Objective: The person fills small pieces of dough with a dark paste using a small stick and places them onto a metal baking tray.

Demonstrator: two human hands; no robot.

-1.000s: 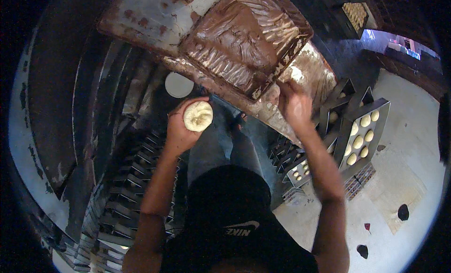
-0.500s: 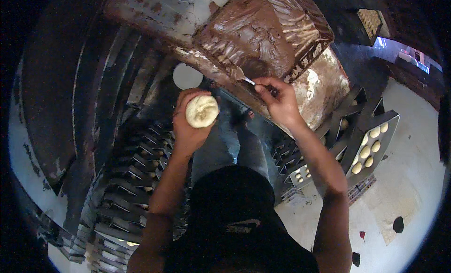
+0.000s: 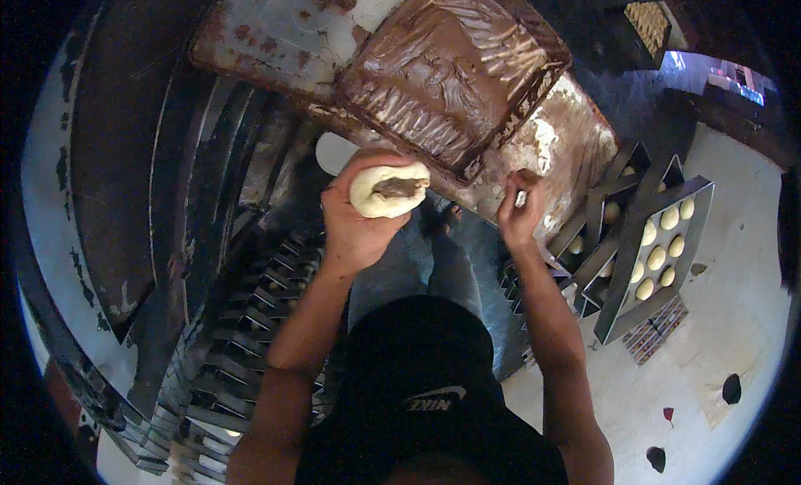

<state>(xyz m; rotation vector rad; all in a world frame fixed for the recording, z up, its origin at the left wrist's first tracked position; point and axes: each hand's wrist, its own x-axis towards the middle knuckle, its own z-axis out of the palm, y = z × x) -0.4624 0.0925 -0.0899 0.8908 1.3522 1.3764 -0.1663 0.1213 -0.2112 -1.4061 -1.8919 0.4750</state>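
Cupped in my left hand [image 3: 359, 235] is a piece of pale dough [image 3: 364, 200]. Brown chocolate filling [image 3: 394, 187] sits in the hollow at its middle, and the dough's edge folds round it. To the right, my right hand [image 3: 519, 222] is closed in a pinch over the front of the worktable. A small part of a spoon [image 3: 521, 198] shows between its fingers; most of the spoon is hidden. Ahead of both hands lies a broad tray of glossy chocolate filling [image 3: 450, 68], with its smeared rim near the table's front edge.
The flour-dusted worktable [image 3: 576, 126] runs along the front. Trays with dough balls [image 3: 657, 256] are stacked at the right. Dark metal trays [image 3: 250, 322] crowd the lower left. A white round lid or container [image 3: 332, 154] is partly behind my left hand.
My right hand has moved right and away from the chocolate tray with the spoon. Chocolate filling now lies in the dough, which my left hand has moved right and tilted.
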